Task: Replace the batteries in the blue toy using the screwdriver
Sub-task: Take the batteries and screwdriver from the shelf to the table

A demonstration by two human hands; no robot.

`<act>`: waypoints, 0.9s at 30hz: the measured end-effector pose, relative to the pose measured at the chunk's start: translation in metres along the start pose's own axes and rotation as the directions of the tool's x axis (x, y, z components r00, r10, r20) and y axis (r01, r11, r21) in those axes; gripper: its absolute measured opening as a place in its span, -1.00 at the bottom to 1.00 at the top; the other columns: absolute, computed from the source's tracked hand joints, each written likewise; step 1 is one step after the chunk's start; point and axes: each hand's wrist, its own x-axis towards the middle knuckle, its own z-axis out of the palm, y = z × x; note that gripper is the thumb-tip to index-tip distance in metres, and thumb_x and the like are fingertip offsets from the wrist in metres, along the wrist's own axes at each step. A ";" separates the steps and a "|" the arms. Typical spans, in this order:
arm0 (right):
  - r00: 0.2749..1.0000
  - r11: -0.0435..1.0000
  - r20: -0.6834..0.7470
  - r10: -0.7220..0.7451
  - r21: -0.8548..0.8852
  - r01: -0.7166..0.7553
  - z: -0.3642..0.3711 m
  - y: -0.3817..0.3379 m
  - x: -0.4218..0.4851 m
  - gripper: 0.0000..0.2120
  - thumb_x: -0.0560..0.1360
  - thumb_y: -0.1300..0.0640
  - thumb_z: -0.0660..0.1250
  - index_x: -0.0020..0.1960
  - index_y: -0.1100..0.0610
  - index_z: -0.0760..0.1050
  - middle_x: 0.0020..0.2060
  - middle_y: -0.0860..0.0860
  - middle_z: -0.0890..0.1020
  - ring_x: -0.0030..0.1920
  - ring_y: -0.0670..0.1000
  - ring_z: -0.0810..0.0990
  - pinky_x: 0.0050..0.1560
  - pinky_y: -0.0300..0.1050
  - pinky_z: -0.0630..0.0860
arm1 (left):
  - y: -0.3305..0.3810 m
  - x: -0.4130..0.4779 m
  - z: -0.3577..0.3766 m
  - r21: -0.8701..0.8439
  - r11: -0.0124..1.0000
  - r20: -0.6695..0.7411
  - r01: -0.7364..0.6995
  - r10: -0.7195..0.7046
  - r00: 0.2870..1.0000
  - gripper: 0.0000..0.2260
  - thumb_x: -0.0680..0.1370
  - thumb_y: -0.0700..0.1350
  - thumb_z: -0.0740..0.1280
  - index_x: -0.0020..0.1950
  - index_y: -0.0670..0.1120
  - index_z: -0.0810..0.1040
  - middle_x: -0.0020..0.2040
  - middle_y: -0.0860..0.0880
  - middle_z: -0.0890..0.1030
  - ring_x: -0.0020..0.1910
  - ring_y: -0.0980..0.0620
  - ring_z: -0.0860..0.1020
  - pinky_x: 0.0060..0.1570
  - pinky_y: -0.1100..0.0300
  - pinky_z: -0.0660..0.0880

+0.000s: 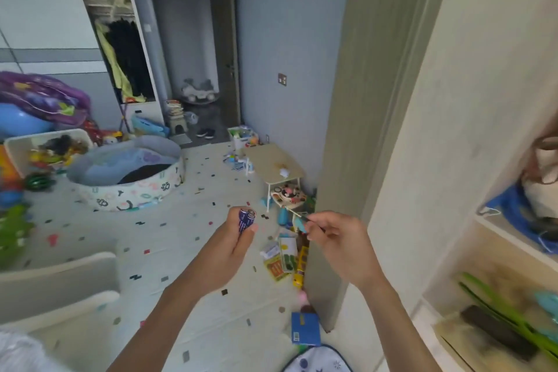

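The left hand (238, 238) is gripping the batteries (246, 218); the right hand (335, 238) is pinching the screwdriver (302, 218). Loosely held, the batteries risk dropping onto the cluttered floor (181, 235).

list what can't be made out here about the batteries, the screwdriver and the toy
- Batteries, head view: exact count; left hand wraps them.
- Screwdriver: handle and tip; the right hand covers it, blurred.
- Blue toy: cannot be picked out among the small, blurred floor clutter.
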 end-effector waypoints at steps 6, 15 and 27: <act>0.994 0.997 0.082 -0.071 0.013 0.070 0.124 -0.027 0.071 -0.81 0.55 0.26 0.44 -0.07 -0.03 0.68 -0.25 -0.06 0.76 -0.19 0.08 0.75 -0.09 0.16 0.68 | -0.090 0.015 -0.093 0.020 0.997 -0.113 0.072 -0.069 0.991 -0.86 0.76 0.05 0.13 0.32 0.17 0.32 -0.31 0.00 0.41 -0.39 0.13 0.36 -0.31 0.24 0.33; 0.981 0.994 0.159 -0.108 0.032 0.104 0.262 -0.012 0.226 -0.90 0.55 0.23 0.46 -0.04 0.07 0.74 -0.21 -0.05 0.78 -0.20 0.01 0.76 -0.05 0.12 0.69 | -0.221 0.113 -0.160 0.033 0.980 -0.190 0.198 -0.188 0.964 -0.84 0.76 0.07 0.14 0.33 0.15 0.34 -0.30 0.11 0.43 -0.37 0.23 0.46 -0.25 0.26 0.39; 0.949 0.980 0.250 -0.194 0.003 0.200 0.425 0.009 0.506 -0.90 0.56 0.16 0.43 0.01 0.05 0.73 -0.20 -0.09 0.79 -0.19 -0.06 0.77 -0.08 0.03 0.71 | -0.380 0.331 -0.265 0.042 0.940 -0.275 0.337 -0.314 0.909 -0.88 0.75 0.05 0.15 0.25 0.07 0.35 -0.27 0.09 0.43 -0.36 0.12 0.41 -0.35 0.18 0.52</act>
